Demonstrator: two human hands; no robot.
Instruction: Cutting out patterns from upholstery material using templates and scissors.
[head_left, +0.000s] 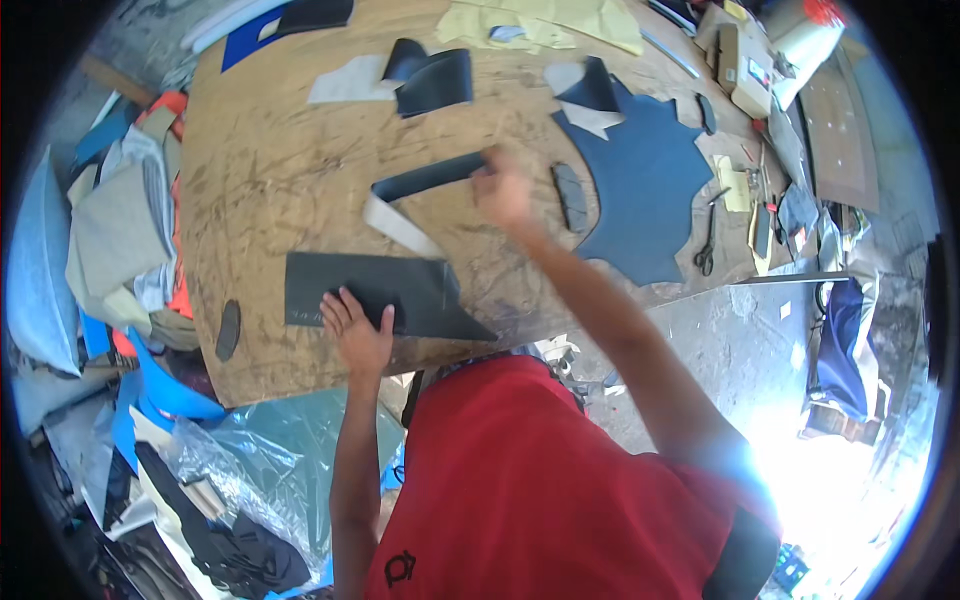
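My left hand [358, 335] lies with its fingers spread on a dark, flat panel [425, 290] near the table's front edge. The panel has a slanted, pointed right end and faint pale marks under the hand. Farther off, my right hand [505, 190], smeared by motion, grips the right end of a narrow strip of sheet material [428, 178]. That strip is dark on one face and white on the other. It bends sharply at its left, and its white length runs back down to the panel's upper edge.
A large dark blue hide-like sheet [645, 190] covers the table's right part, with a dark oblong block [570, 198] beside it. Black scissors [708, 235] lie at the right edge. Dark offcuts [435, 85] and pale yellow sheets [545, 22] are at the back. Folded cloth [120, 220] is piled left.
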